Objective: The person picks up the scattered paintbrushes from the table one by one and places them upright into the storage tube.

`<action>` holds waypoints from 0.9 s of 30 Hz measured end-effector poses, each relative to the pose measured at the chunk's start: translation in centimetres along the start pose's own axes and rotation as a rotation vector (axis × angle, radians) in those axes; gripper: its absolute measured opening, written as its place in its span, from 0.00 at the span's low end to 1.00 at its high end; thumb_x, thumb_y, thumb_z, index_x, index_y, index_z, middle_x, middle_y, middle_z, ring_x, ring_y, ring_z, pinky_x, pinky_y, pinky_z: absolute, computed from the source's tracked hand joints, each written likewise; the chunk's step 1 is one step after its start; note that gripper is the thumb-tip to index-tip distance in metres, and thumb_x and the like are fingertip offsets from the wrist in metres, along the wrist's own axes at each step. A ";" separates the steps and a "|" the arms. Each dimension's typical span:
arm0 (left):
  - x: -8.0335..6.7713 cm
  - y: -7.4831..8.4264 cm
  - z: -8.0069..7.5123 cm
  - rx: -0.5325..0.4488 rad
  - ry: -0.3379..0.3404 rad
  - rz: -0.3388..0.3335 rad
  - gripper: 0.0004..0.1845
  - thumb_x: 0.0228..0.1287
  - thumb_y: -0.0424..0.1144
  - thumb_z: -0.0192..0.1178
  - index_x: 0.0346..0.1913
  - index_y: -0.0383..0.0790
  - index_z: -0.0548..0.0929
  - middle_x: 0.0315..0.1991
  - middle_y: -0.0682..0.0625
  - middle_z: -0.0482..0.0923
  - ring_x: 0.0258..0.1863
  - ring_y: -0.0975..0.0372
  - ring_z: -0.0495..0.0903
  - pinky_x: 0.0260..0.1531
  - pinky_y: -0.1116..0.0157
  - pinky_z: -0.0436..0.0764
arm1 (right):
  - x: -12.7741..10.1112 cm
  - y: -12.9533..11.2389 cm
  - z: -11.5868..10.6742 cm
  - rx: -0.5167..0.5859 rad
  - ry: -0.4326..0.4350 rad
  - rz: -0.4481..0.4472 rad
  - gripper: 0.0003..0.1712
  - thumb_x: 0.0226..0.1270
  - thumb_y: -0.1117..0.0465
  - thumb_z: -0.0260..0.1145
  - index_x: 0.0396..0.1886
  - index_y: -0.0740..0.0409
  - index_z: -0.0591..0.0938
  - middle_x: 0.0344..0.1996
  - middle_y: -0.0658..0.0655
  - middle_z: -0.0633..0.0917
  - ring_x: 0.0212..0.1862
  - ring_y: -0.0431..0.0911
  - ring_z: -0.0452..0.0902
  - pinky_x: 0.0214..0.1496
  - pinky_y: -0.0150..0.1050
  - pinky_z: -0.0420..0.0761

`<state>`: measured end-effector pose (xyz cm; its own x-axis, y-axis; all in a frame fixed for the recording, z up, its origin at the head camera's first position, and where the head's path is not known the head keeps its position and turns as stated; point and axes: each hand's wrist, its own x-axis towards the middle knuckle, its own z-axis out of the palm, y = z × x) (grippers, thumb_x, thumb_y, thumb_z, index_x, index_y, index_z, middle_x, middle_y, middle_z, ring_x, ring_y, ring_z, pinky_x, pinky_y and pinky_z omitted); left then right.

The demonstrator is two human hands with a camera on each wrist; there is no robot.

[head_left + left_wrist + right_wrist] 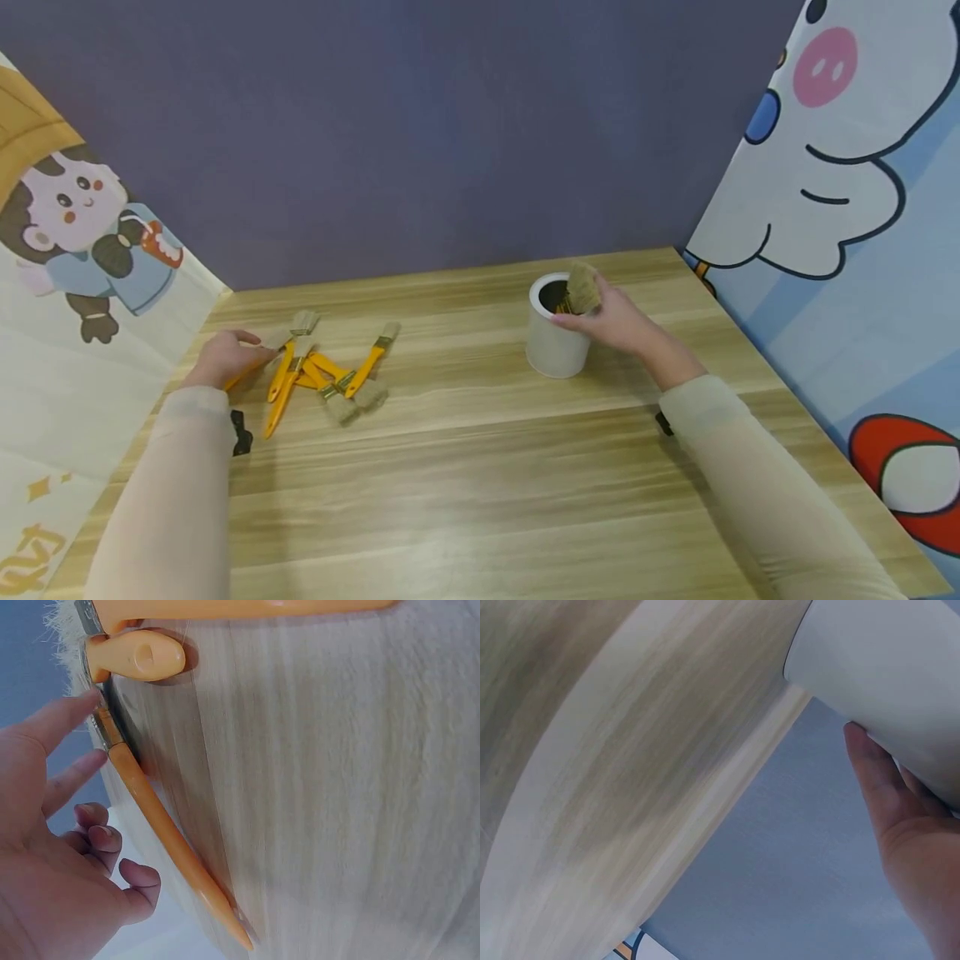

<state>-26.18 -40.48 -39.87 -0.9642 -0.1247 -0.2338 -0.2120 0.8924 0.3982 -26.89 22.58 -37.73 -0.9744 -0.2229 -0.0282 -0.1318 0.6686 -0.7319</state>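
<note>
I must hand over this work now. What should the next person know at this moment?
Right hand: holds a brush, bristles up, at the mouth of the white cup.
Left hand: fingers straight, touching an orange-handled brush at the left of the pile on the table.
Done: one brush is at the cup, apparently going in.
Left: about six brushes lie loose on the table.

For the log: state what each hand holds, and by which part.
The right hand holds a brush at the white cup; the grip point is hidden. The left hand touches an orange-handled brush near its ferrule, gripping nothing.
</note>
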 end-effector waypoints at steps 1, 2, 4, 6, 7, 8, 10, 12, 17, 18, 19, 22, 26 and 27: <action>-0.1 0.0 0.0 0.003 -0.005 -0.011 0.41 0.74 0.56 0.61 0.70 0.19 0.72 0.69 0.19 0.68 0.64 0.28 0.73 0.62 0.36 0.78 | 0.0 0.0 0.0 0.002 0.001 0.001 0.71 0.63 0.29 0.74 0.88 0.60 0.47 0.81 0.73 0.64 0.82 0.69 0.58 0.81 0.68 0.62; -0.1 0.1 0.0 0.009 -0.008 -0.021 0.42 0.74 0.57 0.61 0.70 0.19 0.72 0.70 0.19 0.68 0.65 0.28 0.73 0.62 0.36 0.78 | 0.1 -0.1 0.0 0.005 0.003 0.004 0.71 0.62 0.28 0.74 0.88 0.59 0.47 0.81 0.73 0.64 0.82 0.69 0.58 0.81 0.68 0.62; -0.2 0.1 0.0 0.018 -0.004 -0.034 0.43 0.74 0.58 0.62 0.70 0.18 0.73 0.70 0.20 0.70 0.64 0.28 0.74 0.61 0.36 0.79 | 0.2 -0.2 0.1 0.007 0.005 0.012 0.72 0.61 0.27 0.74 0.89 0.57 0.47 0.82 0.72 0.63 0.83 0.69 0.57 0.81 0.69 0.62; -0.2 0.1 0.1 0.022 0.006 -0.037 0.43 0.73 0.57 0.63 0.69 0.18 0.74 0.69 0.21 0.72 0.64 0.29 0.75 0.60 0.37 0.80 | 0.2 -0.2 0.1 0.004 0.001 0.024 0.73 0.61 0.26 0.74 0.89 0.57 0.45 0.83 0.71 0.61 0.83 0.69 0.56 0.81 0.69 0.61; -0.2 0.1 0.1 0.021 0.011 -0.037 0.42 0.73 0.57 0.64 0.69 0.18 0.74 0.68 0.21 0.72 0.63 0.29 0.75 0.59 0.37 0.80 | 0.1 -0.3 0.1 0.000 -0.002 0.030 0.74 0.61 0.26 0.74 0.89 0.57 0.45 0.83 0.71 0.61 0.83 0.69 0.56 0.81 0.69 0.61; -0.2 0.1 0.2 0.020 0.015 -0.039 0.42 0.72 0.57 0.64 0.68 0.18 0.75 0.68 0.22 0.73 0.63 0.29 0.76 0.58 0.37 0.81 | 0.1 -0.3 0.1 -0.003 -0.007 0.038 0.74 0.61 0.26 0.74 0.89 0.58 0.44 0.83 0.71 0.60 0.84 0.69 0.55 0.81 0.68 0.61; -0.1 -0.1 0.2 0.022 0.030 -0.039 0.43 0.71 0.58 0.65 0.67 0.18 0.76 0.67 0.22 0.74 0.62 0.29 0.77 0.57 0.38 0.82 | 0.1 -0.3 0.1 -0.013 -0.016 0.050 0.75 0.61 0.25 0.73 0.89 0.59 0.42 0.84 0.72 0.58 0.84 0.69 0.54 0.82 0.68 0.60; -0.1 -0.2 0.3 0.015 0.042 -0.039 0.44 0.71 0.60 0.65 0.67 0.19 0.76 0.67 0.22 0.74 0.62 0.30 0.77 0.55 0.38 0.82 | 0.0 -0.3 0.1 -0.019 -0.024 0.054 0.76 0.62 0.25 0.72 0.89 0.60 0.41 0.84 0.72 0.57 0.84 0.69 0.53 0.82 0.68 0.60; 0.0 0.0 -0.2 -0.042 0.097 -0.048 0.45 0.69 0.63 0.66 0.67 0.21 0.77 0.68 0.22 0.73 0.63 0.29 0.75 0.55 0.37 0.81 | -0.1 -0.2 0.1 -0.015 -0.025 0.034 0.73 0.63 0.27 0.73 0.88 0.61 0.43 0.83 0.73 0.59 0.84 0.69 0.54 0.82 0.67 0.61; 0.0 0.2 -0.4 -0.050 0.107 -0.051 0.45 0.69 0.64 0.66 0.67 0.21 0.77 0.68 0.21 0.72 0.63 0.29 0.74 0.57 0.36 0.80 | -0.1 -0.2 0.1 -0.013 -0.024 0.027 0.73 0.63 0.28 0.73 0.88 0.61 0.44 0.83 0.73 0.59 0.84 0.69 0.55 0.82 0.67 0.61; 0.0 0.5 -0.7 -0.058 0.115 -0.056 0.46 0.70 0.64 0.66 0.67 0.21 0.76 0.69 0.21 0.71 0.64 0.28 0.73 0.58 0.36 0.80 | 0.0 -0.2 0.0 -0.011 -0.020 0.018 0.71 0.64 0.28 0.73 0.88 0.60 0.46 0.82 0.72 0.61 0.83 0.69 0.56 0.81 0.67 0.62; 0.0 1.7 -2.0 -0.064 0.133 -0.049 0.45 0.71 0.64 0.63 0.68 0.23 0.76 0.70 0.21 0.70 0.66 0.28 0.71 0.62 0.34 0.76 | 0.0 0.0 0.0 -0.006 -0.014 0.003 0.70 0.64 0.30 0.74 0.88 0.60 0.48 0.81 0.72 0.64 0.82 0.68 0.59 0.81 0.67 0.64; -0.1 4.2 -4.1 -0.077 0.166 -0.010 0.44 0.73 0.66 0.60 0.68 0.24 0.76 0.73 0.21 0.66 0.69 0.28 0.67 0.65 0.32 0.74 | -0.1 0.0 -0.1 -0.004 -0.014 0.015 0.71 0.63 0.29 0.74 0.88 0.61 0.47 0.81 0.73 0.63 0.83 0.69 0.57 0.81 0.67 0.62; -0.2 4.9 -4.7 -0.080 0.178 -0.001 0.44 0.73 0.66 0.60 0.68 0.25 0.77 0.73 0.21 0.67 0.69 0.29 0.68 0.63 0.32 0.74 | -0.1 0.1 -0.1 -0.003 -0.015 0.018 0.71 0.63 0.29 0.74 0.88 0.61 0.46 0.82 0.73 0.62 0.83 0.69 0.57 0.82 0.67 0.62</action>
<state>-27.80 -38.10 -33.72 -0.9755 -0.2063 -0.0768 -0.2180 0.8560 0.4688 -26.82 22.70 -37.70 -0.9738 -0.2212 -0.0518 -0.1144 0.6745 -0.7293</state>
